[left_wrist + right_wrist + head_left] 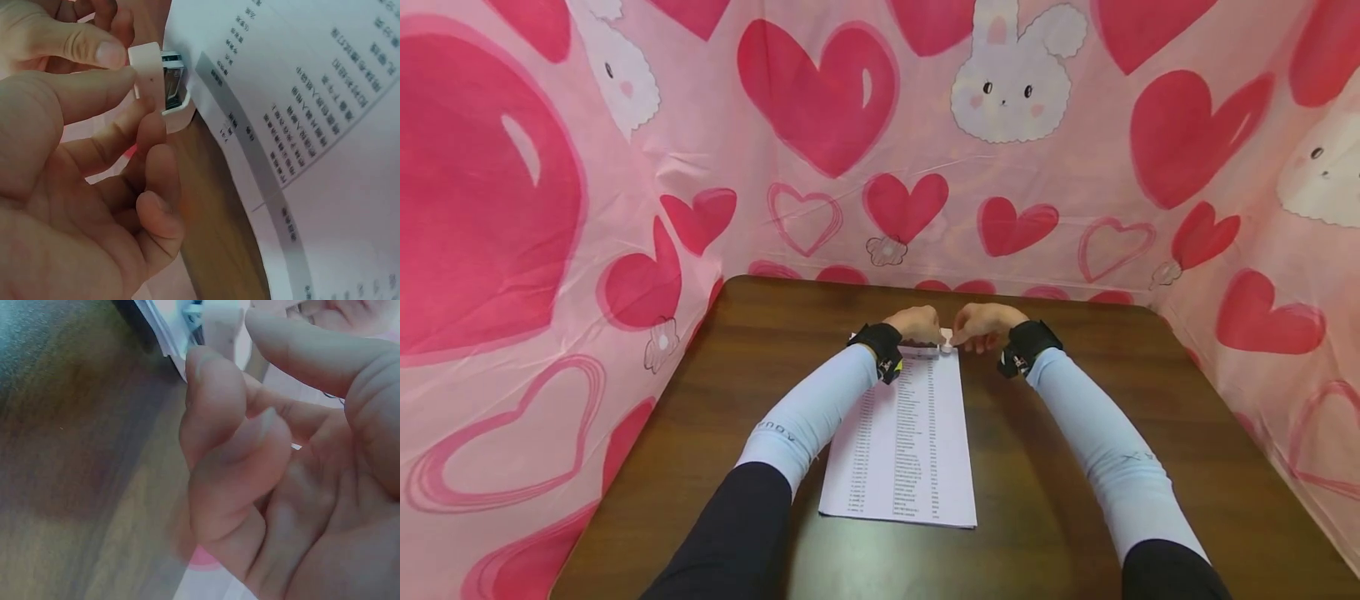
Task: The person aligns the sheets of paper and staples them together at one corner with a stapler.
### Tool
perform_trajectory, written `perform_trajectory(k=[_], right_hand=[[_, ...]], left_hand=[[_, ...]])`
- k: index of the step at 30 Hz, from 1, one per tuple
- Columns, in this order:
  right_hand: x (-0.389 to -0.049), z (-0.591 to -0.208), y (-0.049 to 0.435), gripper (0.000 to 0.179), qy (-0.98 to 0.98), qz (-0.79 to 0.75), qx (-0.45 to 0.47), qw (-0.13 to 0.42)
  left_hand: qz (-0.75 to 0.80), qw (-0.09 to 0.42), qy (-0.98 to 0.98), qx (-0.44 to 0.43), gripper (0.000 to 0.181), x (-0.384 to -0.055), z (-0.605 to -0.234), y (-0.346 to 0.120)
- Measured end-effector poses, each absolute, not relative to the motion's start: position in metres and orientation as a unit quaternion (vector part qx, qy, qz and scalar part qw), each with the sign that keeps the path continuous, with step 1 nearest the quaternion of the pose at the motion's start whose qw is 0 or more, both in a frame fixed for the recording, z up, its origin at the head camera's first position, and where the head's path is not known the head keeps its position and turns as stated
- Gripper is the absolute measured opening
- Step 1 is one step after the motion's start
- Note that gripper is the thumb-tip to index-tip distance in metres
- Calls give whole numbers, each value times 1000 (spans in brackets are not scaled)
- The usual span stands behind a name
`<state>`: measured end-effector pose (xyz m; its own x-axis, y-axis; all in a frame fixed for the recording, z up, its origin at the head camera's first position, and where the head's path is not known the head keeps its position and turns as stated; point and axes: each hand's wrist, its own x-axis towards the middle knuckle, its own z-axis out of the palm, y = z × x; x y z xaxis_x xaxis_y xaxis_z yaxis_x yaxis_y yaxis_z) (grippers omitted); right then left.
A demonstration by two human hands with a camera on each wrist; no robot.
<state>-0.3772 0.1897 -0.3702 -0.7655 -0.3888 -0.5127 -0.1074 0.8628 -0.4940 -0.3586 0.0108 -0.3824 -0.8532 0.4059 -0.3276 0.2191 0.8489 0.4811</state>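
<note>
A small white stapler with a metal front sits at the top edge of a stack of printed paper sheets, near its right corner. The left hand pinches the stapler between thumb and fingers, its other fingers curled loosely below. From the other side the right hand also pinches it, thumb and index finger at the white body. In the left wrist view, the paper's top edge runs right beside the metal part.
The stack lies lengthwise on a brown wooden table. A pink cloth with hearts and rabbits hangs behind the table and along both sides. Black straps with small devices circle both wrists.
</note>
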Motion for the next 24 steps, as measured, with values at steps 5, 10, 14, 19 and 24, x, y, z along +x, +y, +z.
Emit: perform_trajectory(k=[5,10,14,19,24], right_hand=[[-380,-375,189,26,908,-230,-133,323],[-380,-381,189,36,911,-223,-123,324],[-381,-384,188,55,914,-227,-119,314],[-383,-390,189,71,915,-217,-119,320],[-386,-391,192,75,917,-212,-114,317]], left_hand=[[213,229,936,163,23,-365,-385,14],[199,235,940,145,44,-367,-385,16],[203,246,939,132,50,-371,-387,18],[197,267,934,134,46,-376,-390,21],[187,274,933,139,46,-381,-390,23]])
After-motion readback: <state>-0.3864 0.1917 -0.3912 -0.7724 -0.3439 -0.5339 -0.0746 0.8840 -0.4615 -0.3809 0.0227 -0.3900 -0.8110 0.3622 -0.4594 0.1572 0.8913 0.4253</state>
